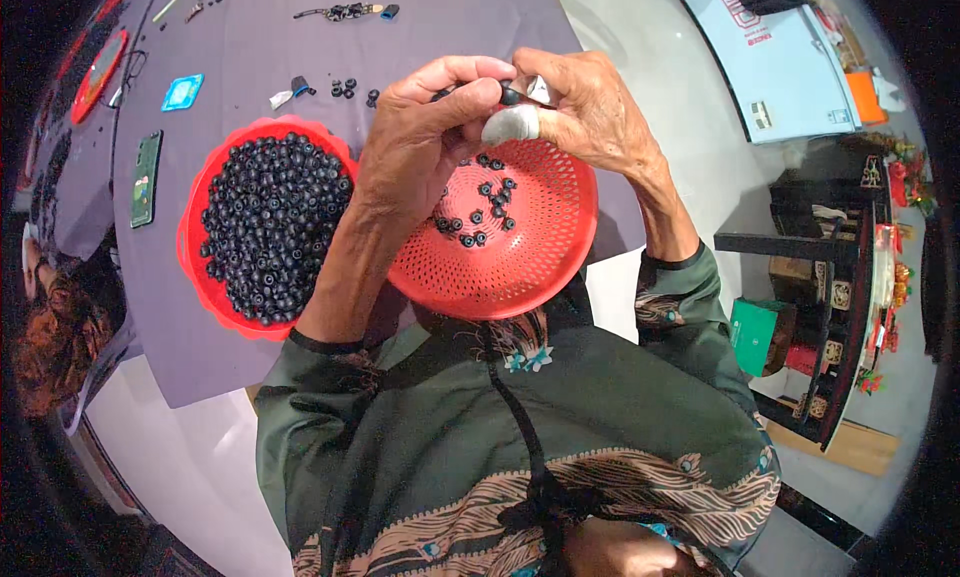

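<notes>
My left hand (425, 127) and my right hand (590, 107) meet above a red perforated basket (545, 262). Their fingertips close on a small black round piece (510, 94), partly hidden by the fingers. White wrapping covers my right thumb, and something pale and shiny shows by the right forefinger; I cannot make out what it is. Inside the basket lie several black pieces (477, 217) with ring-shaped ends. Left of my left forearm, a scalloped red bowl (190, 252) is heaped with similar black round pieces (275, 222).
A purple-grey cloth (240, 37) covers the table. On it are a phone (146, 179), a blue packet (183, 93), a few loose black pieces (343, 89) and a dark strap-like item (345, 13). Another person's arm (38, 272) shows at far left. Dark shelving (790, 245) stands at right.
</notes>
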`<state>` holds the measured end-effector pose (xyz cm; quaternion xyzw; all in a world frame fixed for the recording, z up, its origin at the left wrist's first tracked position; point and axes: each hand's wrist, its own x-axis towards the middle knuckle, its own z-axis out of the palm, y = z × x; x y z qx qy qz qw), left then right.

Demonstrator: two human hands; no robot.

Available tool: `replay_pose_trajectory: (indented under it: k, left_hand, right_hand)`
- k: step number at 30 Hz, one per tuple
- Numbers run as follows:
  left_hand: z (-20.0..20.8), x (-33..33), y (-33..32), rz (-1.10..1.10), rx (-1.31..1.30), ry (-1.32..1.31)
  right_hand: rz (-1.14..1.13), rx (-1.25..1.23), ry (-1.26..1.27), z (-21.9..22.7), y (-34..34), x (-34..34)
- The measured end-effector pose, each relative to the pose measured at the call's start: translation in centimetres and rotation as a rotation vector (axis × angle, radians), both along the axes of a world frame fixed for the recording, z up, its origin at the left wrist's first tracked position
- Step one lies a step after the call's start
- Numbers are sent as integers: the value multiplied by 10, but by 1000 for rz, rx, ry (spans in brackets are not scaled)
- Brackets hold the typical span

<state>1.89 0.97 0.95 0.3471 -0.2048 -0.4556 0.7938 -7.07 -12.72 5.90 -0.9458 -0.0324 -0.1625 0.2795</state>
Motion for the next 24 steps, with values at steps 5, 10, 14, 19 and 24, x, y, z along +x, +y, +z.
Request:
replay_pose_trajectory:
  k: [5, 10, 14, 19, 24]
  left_hand:
    - [7, -4, 0, -10, 36, 40]
    - [-1, -4, -3, -5, -7, 74]
    - [0, -6, -2, 15, 3, 55]
    - [0, -9, -4, 48, 21, 128]
    - [-2, -5, -2, 8, -23, 155]
  right_hand:
    - [-1, -10, -14, -4, -2, -1]
    - [24, -25, -41, -8, -5, -2]
    - [38, -5, -48, -12, -5, -1]
    - [40, -14, -34, -14, -5, -1]
    - [34, -109, -94, -9, -4, 0]
